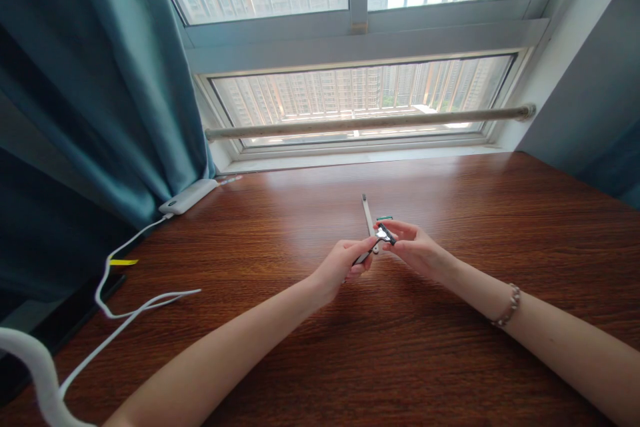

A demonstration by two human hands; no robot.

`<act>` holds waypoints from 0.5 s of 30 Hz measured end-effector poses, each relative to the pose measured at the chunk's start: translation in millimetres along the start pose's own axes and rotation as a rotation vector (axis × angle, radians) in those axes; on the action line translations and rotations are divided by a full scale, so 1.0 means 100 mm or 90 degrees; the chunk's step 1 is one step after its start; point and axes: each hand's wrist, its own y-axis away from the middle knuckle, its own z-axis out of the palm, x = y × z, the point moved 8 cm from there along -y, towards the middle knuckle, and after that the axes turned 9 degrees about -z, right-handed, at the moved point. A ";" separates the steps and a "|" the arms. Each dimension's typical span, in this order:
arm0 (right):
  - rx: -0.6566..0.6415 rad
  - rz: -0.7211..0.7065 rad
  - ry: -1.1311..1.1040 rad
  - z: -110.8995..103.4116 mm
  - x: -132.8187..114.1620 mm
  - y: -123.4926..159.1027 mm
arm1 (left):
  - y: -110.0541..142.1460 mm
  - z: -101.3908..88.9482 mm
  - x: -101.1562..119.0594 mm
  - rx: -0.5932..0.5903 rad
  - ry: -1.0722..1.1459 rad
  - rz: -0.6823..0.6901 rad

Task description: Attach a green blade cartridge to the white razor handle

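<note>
A razor (384,234) with a dark handle, a shiny neck and a wide black head is held between my two hands above the desk. My left hand (345,261) is closed around its handle, at the lower left end. Thumb and fingers of my right hand (413,245) pinch the black head at its edges. Just behind the razor, a long thin pale-grey bar (367,212) with a dark far tip lies on the wood; its near end is partly covered by my hands. A small teal strip (385,218) sits beyond my right fingertips.
The brown wooden desk (280,227) reaches to the window sill. A white power strip (189,197) lies at the back left by the blue curtain (115,80), its white cable (107,270) looping forward. A yellow strip (123,262) lies near the left edge.
</note>
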 end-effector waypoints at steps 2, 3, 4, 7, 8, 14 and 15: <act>0.001 0.002 -0.003 0.00 0.00 0.00 | 0.00 0.00 0.00 0.004 -0.005 -0.006; 0.002 0.004 -0.004 -0.01 0.01 0.00 | 0.00 -0.01 -0.01 0.011 -0.010 -0.010; 0.003 0.006 -0.006 -0.01 0.01 0.00 | 0.00 -0.01 -0.01 0.017 -0.016 -0.014; 0.006 0.005 -0.023 -0.02 0.02 0.01 | 0.00 -0.02 -0.02 0.020 -0.021 -0.014; 0.006 0.002 -0.031 -0.02 0.02 0.00 | 0.00 -0.02 -0.02 0.016 -0.017 -0.009; 0.003 -0.005 -0.052 -0.01 0.01 0.00 | -0.03 -0.06 -0.06 0.011 0.012 -0.007; 0.005 -0.005 -0.052 -0.02 0.01 0.00 | -0.03 -0.06 -0.06 0.010 0.014 -0.005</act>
